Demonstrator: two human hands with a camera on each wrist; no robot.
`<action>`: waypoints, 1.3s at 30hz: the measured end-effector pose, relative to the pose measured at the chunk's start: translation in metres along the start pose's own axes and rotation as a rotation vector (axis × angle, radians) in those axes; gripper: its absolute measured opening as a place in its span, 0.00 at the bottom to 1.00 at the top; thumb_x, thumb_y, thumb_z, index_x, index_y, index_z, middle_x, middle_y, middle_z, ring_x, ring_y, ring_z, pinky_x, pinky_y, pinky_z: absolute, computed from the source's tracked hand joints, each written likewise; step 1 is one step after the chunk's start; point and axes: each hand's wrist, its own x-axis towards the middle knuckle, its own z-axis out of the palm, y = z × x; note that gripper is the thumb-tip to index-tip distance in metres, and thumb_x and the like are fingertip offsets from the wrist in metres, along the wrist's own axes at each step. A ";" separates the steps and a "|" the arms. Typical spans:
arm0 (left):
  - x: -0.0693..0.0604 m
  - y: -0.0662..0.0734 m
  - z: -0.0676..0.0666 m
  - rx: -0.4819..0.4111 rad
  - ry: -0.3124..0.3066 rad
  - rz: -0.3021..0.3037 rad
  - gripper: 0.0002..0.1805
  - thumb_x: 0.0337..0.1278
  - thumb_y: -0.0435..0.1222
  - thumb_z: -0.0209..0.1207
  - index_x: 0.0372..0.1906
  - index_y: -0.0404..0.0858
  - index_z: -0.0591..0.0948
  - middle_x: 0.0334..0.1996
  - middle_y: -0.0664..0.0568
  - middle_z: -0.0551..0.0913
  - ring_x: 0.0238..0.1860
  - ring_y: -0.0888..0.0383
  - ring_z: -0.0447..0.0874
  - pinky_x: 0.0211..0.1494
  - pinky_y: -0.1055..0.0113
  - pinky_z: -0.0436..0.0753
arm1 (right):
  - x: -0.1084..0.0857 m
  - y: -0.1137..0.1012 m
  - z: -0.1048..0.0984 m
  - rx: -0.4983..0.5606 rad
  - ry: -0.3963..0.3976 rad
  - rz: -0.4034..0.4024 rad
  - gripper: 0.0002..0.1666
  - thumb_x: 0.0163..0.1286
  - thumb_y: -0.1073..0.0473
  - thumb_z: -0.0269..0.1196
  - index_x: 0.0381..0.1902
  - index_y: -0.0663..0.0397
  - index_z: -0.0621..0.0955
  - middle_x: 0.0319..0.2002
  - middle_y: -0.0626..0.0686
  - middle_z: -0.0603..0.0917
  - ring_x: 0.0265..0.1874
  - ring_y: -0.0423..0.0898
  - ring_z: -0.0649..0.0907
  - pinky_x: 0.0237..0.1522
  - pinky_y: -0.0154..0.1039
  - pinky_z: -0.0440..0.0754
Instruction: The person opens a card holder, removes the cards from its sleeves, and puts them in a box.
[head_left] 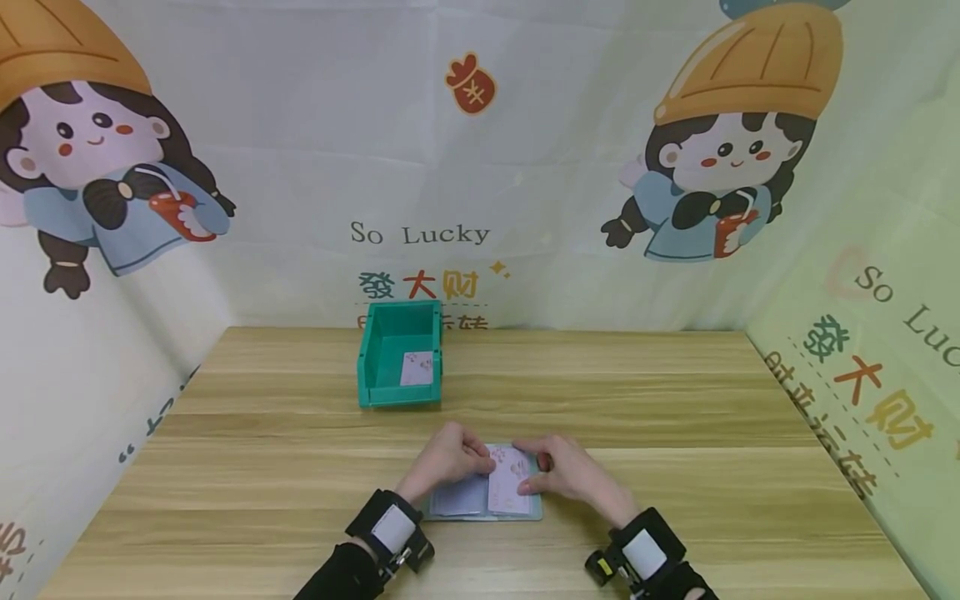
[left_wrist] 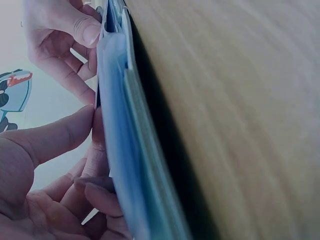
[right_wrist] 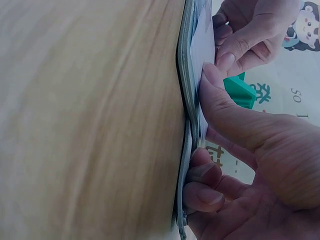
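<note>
A small pocket album [head_left: 459,497] with a pale blue-green cover lies opened on the table. Over its right page is a pink patterned card [head_left: 510,482]. With thumb and fingertips, my left hand [head_left: 452,457] pinches the card's upper left edge, close to the album's middle. At the card's right side is my right hand [head_left: 568,473], its thumb on the card edge and forefinger near the top corner. In the right wrist view its other fingers curl beside the cover [right_wrist: 186,75]. Whether the card sits inside the sleeve is unclear.
A green bin [head_left: 400,396] stands behind the album, left of centre, with another pink card [head_left: 417,368] in it. The wooden table [head_left: 637,400] ends at a printed cloth backdrop [head_left: 555,250] at the back and both sides.
</note>
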 end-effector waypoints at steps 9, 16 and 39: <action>0.000 -0.002 0.001 -0.003 0.008 0.029 0.05 0.51 0.30 0.71 0.30 0.32 0.87 0.25 0.48 0.88 0.26 0.62 0.78 0.30 0.71 0.71 | 0.000 0.001 -0.003 0.016 -0.004 -0.030 0.37 0.56 0.56 0.76 0.62 0.63 0.79 0.22 0.42 0.66 0.22 0.34 0.65 0.24 0.28 0.59; 0.001 -0.003 0.001 -0.009 0.006 0.038 0.04 0.51 0.29 0.71 0.31 0.32 0.87 0.25 0.48 0.87 0.26 0.62 0.78 0.30 0.71 0.71 | 0.000 0.000 -0.002 0.010 -0.015 -0.017 0.37 0.56 0.56 0.76 0.63 0.61 0.79 0.22 0.42 0.66 0.22 0.35 0.65 0.24 0.28 0.59; -0.001 -0.001 -0.004 -0.020 -0.084 -0.033 0.05 0.57 0.32 0.68 0.34 0.34 0.85 0.23 0.53 0.84 0.29 0.59 0.76 0.36 0.69 0.69 | 0.000 0.001 -0.001 0.013 -0.035 0.006 0.37 0.57 0.56 0.75 0.64 0.60 0.78 0.23 0.44 0.67 0.24 0.36 0.66 0.25 0.28 0.59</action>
